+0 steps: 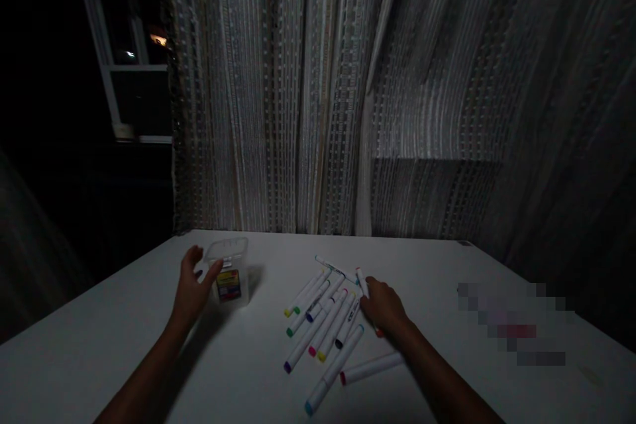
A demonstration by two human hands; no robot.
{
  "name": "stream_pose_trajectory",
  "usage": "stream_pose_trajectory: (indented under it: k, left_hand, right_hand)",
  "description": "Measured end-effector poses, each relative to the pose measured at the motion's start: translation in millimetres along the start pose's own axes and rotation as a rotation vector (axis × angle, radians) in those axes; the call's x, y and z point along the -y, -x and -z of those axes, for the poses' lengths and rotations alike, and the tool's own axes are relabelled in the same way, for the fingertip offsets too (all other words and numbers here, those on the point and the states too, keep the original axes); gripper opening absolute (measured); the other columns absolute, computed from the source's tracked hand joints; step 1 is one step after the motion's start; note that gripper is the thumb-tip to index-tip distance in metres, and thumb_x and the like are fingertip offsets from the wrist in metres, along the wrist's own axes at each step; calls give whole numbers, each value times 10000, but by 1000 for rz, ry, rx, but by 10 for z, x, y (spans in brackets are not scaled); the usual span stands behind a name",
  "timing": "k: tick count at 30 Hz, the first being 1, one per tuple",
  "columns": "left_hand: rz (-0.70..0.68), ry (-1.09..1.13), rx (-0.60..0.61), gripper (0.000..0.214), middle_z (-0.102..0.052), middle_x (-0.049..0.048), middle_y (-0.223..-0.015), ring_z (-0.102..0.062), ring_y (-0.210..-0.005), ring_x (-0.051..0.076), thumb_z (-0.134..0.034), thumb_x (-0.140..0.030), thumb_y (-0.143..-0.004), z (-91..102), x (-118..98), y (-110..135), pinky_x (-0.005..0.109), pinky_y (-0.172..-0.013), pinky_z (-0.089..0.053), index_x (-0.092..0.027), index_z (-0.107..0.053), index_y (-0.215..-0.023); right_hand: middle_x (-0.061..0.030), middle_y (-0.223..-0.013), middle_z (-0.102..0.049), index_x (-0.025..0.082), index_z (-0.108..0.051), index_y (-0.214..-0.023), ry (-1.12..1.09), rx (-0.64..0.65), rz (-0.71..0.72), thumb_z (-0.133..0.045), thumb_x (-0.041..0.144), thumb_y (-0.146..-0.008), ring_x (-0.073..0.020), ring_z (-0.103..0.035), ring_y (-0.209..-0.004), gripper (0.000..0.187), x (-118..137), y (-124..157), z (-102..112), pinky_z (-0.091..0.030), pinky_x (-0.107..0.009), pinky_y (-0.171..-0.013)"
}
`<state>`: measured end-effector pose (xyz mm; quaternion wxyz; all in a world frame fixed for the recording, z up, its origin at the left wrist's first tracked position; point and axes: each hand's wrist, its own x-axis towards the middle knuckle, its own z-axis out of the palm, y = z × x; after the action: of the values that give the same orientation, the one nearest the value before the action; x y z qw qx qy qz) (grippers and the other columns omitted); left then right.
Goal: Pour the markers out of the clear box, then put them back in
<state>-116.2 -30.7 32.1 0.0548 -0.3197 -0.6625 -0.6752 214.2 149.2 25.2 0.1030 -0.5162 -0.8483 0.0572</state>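
My left hand (193,288) is at the left side of a clear plastic box (241,271) with a colourful label. Its thumb and fingers are spread; the thumb overlaps the box's front, and I cannot tell whether it touches. The box's lid (227,249) is on top. My right hand (385,305) is closed around a white marker (362,283) with an orange-red end, partly hidden by the fingers. Several white markers (322,324) with coloured ends lie in a loose group left of this hand. A red-ended marker (370,368) lies below it, partly behind my forearm.
The white table (278,258) reaches back to a striped, woven curtain (298,112). A blurred-out patch (511,324) covers something on the table's right side. A window (134,59) is at the upper left. The room is dim.
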Motion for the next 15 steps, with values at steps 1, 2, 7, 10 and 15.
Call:
stream_pose_trajectory:
  k: [1,2,7,10,15]
  left_hand:
    - [120,86,98,734,-517,144,-1293,-468,-1248,347,-635,-595,-687,-1,92,-6,518,-986,-425,-212,-396,-1267]
    - [181,169,205,720,-574,133,-1218,-540,-1170,344,-652,-600,-675,-19,166,9,506,-942,-464,-207,-424,-1235]
    - [257,322,430,635,-685,103,-994,-663,-935,314,-819,-463,-558,-204,224,236,469,-836,-540,-167,-539,-1045]
    - [266,358,501,601,-691,121,-1019,-666,-953,310,-830,-420,-563,-328,151,365,460,-848,-545,-157,-553,-1028]
    - [281,411,596,601,-696,123,-1024,-677,-932,301,-834,-402,-563,-570,128,496,454,-838,-551,-158,-546,-1031]
  right_hand:
    - [-153,-1040,-669,115,-577,-1092,13,8,-9,-460,207,-845,-236,-620,-970,288,5,10,-11,-403,-279,-749]
    - [-155,-1030,-670,115,-580,-1080,23,15,-20,-451,213,-855,-239,-623,-968,277,5,19,-19,-406,-282,-743]
    - [-176,-1032,-669,111,-585,-1079,99,56,-74,-449,200,-853,-250,-627,-994,278,-55,67,-6,-422,-295,-751]
    - [-179,-1038,-668,111,-588,-1098,118,59,-84,-450,232,-864,-251,-624,-1006,298,-101,95,21,-424,-302,-772]
    - [-181,-1182,-624,96,-502,-1275,72,-16,3,-422,255,-891,-248,-585,-1091,424,-48,185,86,-401,-311,-868]
